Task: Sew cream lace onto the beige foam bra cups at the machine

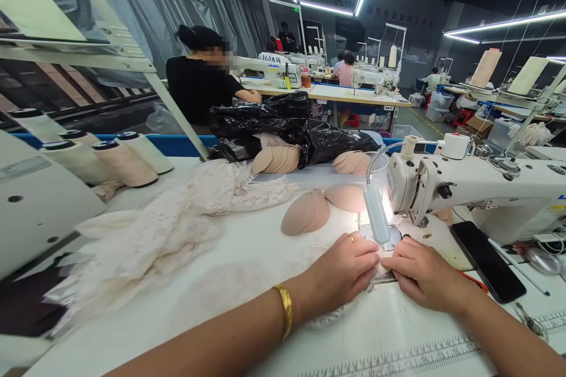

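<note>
My left hand [342, 265] is closed, fingertips pinching the edge of a pale fabric piece [385, 269] beside the needle area of a white sewing machine [477, 179]. From the other side my right hand [427, 274] pinches the same piece, its fingers bent and close to my left fingertips. Both hands mostly cover the fabric. Some whitish lace [329, 317] shows beneath my left wrist. A small lamp [377, 215] on a bendy neck lights the spot. Just behind my left hand lie fanned beige bra cups [306, 213] and another cup [345, 197].
Cream lace garments [150, 247] spread across the left of the table. Thread cones [126, 159] stand at far left. More cups [277, 159] rest by a black plastic bag [338, 141]. A phone [487, 260] lies right of my right hand. A co-worker [198, 79] sits beyond.
</note>
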{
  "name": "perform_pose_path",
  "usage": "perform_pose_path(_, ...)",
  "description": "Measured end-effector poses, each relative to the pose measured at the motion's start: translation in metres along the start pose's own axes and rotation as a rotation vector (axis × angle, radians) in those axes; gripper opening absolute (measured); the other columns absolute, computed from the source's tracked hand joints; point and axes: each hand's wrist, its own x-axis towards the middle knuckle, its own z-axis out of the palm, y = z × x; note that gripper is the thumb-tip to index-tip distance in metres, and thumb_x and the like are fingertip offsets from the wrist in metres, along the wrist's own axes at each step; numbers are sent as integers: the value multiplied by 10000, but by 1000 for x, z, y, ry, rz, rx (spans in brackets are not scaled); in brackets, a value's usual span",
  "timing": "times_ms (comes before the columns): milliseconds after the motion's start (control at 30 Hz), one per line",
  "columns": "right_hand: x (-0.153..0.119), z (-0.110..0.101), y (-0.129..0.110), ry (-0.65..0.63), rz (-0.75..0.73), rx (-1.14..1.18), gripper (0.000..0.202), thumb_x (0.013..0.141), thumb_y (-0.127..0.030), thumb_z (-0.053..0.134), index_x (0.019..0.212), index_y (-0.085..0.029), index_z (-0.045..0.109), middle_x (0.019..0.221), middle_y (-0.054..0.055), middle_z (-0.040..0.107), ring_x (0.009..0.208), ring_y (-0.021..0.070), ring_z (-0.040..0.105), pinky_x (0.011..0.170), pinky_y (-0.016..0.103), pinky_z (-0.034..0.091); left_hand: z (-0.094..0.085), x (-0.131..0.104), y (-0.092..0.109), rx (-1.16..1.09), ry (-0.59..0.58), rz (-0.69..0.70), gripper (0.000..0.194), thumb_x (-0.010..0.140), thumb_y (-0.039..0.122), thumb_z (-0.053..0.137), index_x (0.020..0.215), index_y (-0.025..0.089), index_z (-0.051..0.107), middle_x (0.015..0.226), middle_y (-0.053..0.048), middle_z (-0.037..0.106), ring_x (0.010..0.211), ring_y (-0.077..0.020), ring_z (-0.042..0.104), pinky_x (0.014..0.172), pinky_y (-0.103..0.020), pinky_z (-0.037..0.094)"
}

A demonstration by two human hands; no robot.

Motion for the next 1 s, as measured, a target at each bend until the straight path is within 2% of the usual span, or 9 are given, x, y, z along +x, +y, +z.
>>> perform_pose_path(133, 0, 5, 7, 51, 37, -40, 321, 974, -76, 492, 1189, -238, 667, 883, 41, 614, 833, 225, 550, 698, 325, 448, -2, 14, -5, 23, -70, -27, 252, 1023, 146, 464, 786, 196, 537, 869, -43, 646, 758, -196, 484, 733, -341, 390)
perform_pose_path(233, 0, 10, 14, 103, 57, -79, 302, 973, -81, 506, 1165, -247, 669, 872, 35, 598, 808, 222, 553, 674, 318, 436, -3, 23, -9, 57, -97, -38, 254, 1028, 179, 471, 789, 195, 554, 848, -42, 646, 755, -198, 498, 717, -339, 396)
perform_pose_path(467, 1, 15, 21, 158, 86, -131, 312, 967, -84, 518, 1182, -254, 668, 875, 37, 604, 791, 217, 583, 644, 304, 434, -7, 33, -12, 65, -37, -14, 213, 1026, 183, 484, 862, 193, 620, 904, -41, 688, 814, -207, 569, 764, -351, 435)
perform_pose_path(700, 1, 14, 21, 164, 74, -119, 319, 976, -86, 508, 1196, -259, 662, 873, 40, 600, 806, 228, 580, 679, 325, 470, -11, 36, -11, 85, -37, -2, 210, 1025, 172, 501, 861, 199, 630, 903, -35, 695, 816, -206, 582, 737, -345, 418)
perform_pose_path(867, 1, 14, 21, 165, 81, -108, 306, 988, -92, 494, 1188, -255, 658, 868, 40, 597, 791, 227, 572, 662, 322, 453, -16, 40, -9, 105, -89, -101, 148, 990, 163, 561, 863, 192, 631, 939, -44, 700, 837, -211, 587, 764, -336, 430)
perform_pose_path(1000, 1, 16, 22, 164, 98, -106, 296, 991, -98, 471, 1164, -234, 669, 863, 47, 601, 799, 232, 573, 665, 329, 448, -10, 44, -10, 167, -63, -155, 70, 931, 155, 597, 880, 180, 637, 1005, -96, 698, 928, -272, 590, 856, -412, 442)
